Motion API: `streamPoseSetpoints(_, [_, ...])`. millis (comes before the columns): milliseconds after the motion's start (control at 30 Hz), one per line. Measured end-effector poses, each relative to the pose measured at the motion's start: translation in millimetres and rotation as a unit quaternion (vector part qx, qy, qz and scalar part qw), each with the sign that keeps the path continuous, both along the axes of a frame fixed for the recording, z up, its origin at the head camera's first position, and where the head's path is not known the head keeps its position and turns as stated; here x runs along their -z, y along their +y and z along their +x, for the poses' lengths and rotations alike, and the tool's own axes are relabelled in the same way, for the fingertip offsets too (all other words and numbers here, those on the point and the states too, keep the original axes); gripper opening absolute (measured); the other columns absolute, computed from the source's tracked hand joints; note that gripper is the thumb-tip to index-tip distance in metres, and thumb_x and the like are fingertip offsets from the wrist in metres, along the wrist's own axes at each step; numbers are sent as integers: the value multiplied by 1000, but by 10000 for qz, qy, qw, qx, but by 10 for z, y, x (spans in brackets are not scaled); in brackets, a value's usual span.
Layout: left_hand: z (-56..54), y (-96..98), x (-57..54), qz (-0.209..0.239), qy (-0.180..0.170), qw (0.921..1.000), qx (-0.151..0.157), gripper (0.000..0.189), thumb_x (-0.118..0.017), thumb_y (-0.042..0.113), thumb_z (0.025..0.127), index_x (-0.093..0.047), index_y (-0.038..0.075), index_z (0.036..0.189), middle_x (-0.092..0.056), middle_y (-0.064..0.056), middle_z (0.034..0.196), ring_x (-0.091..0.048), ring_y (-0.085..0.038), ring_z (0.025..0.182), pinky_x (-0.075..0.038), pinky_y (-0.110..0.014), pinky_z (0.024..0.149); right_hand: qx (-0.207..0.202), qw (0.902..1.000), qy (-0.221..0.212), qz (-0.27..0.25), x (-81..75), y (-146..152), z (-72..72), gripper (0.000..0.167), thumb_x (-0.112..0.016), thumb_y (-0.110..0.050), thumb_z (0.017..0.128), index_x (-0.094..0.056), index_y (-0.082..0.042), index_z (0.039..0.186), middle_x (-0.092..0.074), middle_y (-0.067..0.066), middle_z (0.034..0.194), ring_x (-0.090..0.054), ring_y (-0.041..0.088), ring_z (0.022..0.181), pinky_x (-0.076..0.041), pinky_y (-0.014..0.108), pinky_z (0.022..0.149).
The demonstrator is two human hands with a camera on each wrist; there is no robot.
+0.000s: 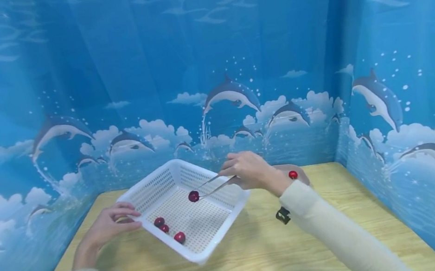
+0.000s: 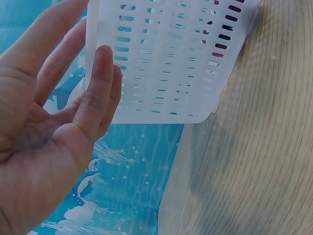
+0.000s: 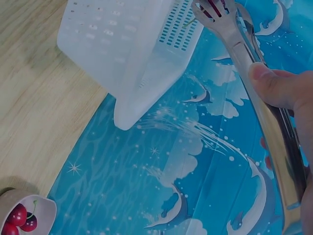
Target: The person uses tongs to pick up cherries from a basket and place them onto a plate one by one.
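Observation:
A white perforated plastic basket (image 1: pixel 215 236) is tilted over the table, with a few cherries (image 1: pixel 180 237) lying toward its near left side. At the basket's left corner, my left hand (image 1: pixel 109 229) grips the rim, fingers on both sides of the wall (image 2: pixel 161 63). My right hand (image 1: pixel 250 170) holds metal tongs (image 3: pixel 244 63) with fork-like tips. Between those tips a dark red cherry (image 1: pixel 194 196) is pinched above the basket's interior. The right wrist view shows my thumb pressing on one arm of the tongs; the cherry is mostly hidden there by the prongs.
Behind my right forearm stands a pale bowl (image 3: pixel 46 210) holding several cherries (image 3: pixel 18 215), partly hidden in the head view. The wooden table (image 1: pixel 261 260) is bordered at the back and sides by a blue dolphin-print curtain (image 1: pixel 206 62).

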State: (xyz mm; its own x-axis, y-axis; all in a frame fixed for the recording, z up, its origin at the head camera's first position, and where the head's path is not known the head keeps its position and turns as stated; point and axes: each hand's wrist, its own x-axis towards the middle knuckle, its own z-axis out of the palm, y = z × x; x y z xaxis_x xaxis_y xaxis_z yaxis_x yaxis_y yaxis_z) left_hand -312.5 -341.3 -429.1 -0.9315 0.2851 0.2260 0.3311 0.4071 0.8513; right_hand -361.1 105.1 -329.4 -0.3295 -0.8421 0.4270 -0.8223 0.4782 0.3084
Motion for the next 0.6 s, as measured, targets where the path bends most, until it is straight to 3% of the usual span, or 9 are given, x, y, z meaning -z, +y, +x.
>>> streamPoseSetpoints(267, [-12,6,-17,-216,40,9997,-144,33,-84,11,84,-74,-7,110,-57,-22,125,-56,7,106,-56,-21,87,-201,9992,304,-132,11,144,13,26,-86,-24,83,-81,-23,109,-80,-7,101,-56,11,75,-35,18,59])
streamPoseSetpoints(600, [9,9,-23,-149,32,9999,-71,32,-83,9,85,-74,-8,111,-58,-10,123,-56,6,106,-57,-21,87,-107,9984,458,-317,21,376,17,26,-86,-23,83,-81,-21,108,-80,-5,100,-58,11,76,-39,18,58])
